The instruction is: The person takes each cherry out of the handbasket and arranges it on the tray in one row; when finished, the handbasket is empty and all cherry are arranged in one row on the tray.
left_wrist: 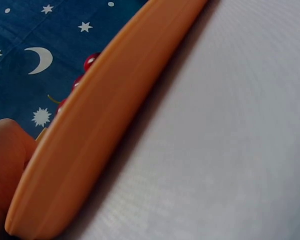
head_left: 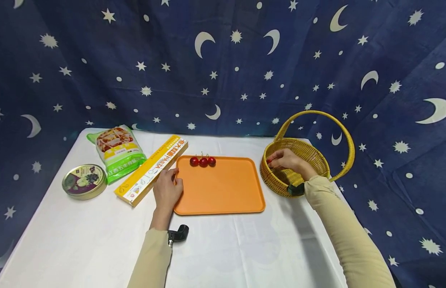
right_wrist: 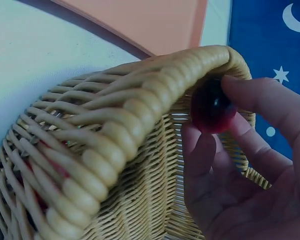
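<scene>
In the head view, my right hand (head_left: 289, 161) reaches over the wicker basket (head_left: 318, 160). Between thumb and fingertips it pinches a dark red cherry (right_wrist: 213, 106), just inside the woven rim in the right wrist view. Something red (right_wrist: 54, 162) shows through the weave there, partly hidden. My left hand (head_left: 167, 190) holds the left edge of the orange tray (head_left: 223, 192) with thumb and fingers. Three cherries with stems, among them a middle cherry (head_left: 203, 162), lie in a row at the tray's far left. The left wrist view shows the tray's side wall (left_wrist: 104, 120) close up.
Left of the tray lies a long yellow-and-white pasta box (head_left: 152, 170). Beyond it are a green food bag (head_left: 118, 152) and a round tin (head_left: 84, 181). The basket's tall handle (head_left: 347, 140) arches up on the right. A starry blue cloth (head_left: 223, 92) hangs behind the white table (head_left: 223, 252).
</scene>
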Available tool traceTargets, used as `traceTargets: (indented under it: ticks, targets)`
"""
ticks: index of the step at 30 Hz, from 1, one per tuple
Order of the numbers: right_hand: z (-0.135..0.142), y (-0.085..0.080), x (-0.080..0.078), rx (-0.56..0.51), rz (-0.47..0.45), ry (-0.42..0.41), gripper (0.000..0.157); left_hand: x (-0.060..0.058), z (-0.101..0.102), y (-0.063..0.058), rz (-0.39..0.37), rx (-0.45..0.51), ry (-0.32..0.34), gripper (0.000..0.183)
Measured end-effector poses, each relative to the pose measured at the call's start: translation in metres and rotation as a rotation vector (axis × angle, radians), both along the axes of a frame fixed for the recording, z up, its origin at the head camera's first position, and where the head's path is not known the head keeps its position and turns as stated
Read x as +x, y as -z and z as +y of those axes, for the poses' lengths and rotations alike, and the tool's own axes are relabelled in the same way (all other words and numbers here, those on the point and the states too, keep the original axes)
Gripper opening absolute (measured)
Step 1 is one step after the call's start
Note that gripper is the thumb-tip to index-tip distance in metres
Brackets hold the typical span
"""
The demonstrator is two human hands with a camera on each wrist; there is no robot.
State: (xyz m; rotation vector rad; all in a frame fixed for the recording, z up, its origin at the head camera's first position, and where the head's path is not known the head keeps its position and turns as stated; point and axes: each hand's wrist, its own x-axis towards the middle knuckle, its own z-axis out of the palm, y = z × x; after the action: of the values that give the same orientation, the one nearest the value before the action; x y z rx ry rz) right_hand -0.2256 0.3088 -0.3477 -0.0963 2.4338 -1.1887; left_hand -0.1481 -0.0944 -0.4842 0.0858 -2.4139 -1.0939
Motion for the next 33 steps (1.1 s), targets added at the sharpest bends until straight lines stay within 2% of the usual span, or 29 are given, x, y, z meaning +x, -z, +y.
traceTargets:
  ticks: [4,9,15,19,26,33]
  targets:
    - [-0.007,-0.009,0.001,0.005,0.02,0.053,0.036,0.0,-0.001,0.0,0.004,-0.002,-0.003,0.034]
    - [-0.017,-0.021,-0.003,-0.026,0.138,0.124,0.038,-0.001,-0.002,-0.001,0.002,0.001,-0.007,0.034]
    - [-0.04,-0.017,-0.01,-0.057,0.26,0.122,0.036,-0.001,-0.002,0.0,-0.003,-0.002,-0.003,0.034]
    - [-0.064,-0.006,-0.011,-0.072,0.294,0.079,0.034,0.0,-0.001,0.001,-0.005,0.0,0.002,0.034]
    - [-0.109,0.029,-0.018,-0.111,0.311,0.025,0.033,0.0,0.0,0.002,0.001,0.001,-0.007,0.034]
    - [-0.138,0.058,-0.025,-0.132,0.305,-0.01,0.029,-0.001,0.0,0.001,0.012,0.004,-0.015,0.034]
